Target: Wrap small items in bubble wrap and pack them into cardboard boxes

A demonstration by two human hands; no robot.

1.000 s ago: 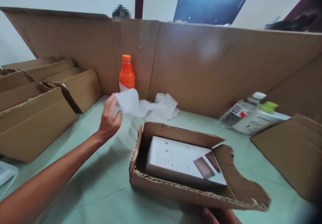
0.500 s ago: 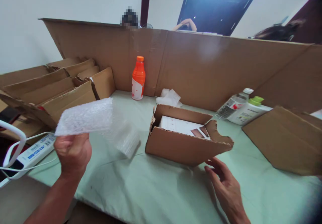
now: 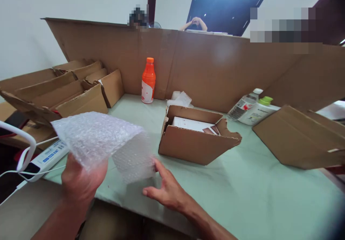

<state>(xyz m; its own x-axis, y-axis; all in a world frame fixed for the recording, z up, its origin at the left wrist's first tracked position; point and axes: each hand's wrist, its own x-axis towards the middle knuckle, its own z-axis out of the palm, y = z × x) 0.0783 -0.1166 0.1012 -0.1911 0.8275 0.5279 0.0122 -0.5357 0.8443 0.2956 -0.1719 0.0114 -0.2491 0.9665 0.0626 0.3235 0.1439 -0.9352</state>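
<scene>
Now, line by line:
Left hand [image 3: 82,182]: grip pinching the near edge of a bubble wrap sheet [image 3: 104,141], held up over the front of the table [image 3: 242,193].
Right hand [image 3: 168,189]: fingers spread, fingertips at the sheet's hanging lower corner.
Bubble wrap sheet: folded, drooping to the right, just left of the cardboard box [image 3: 198,137].
Cardboard box: open, torn flap, a white carton [image 3: 192,125] inside.
Behind: orange bottle [image 3: 148,80] upright against the cardboard wall [image 3: 215,67].
Left edge: white power strip [image 3: 44,157].

A white wall [image 3: 54,13] and a dark blue door [image 3: 229,6] rise behind the pale green table [image 3: 256,197].
</scene>
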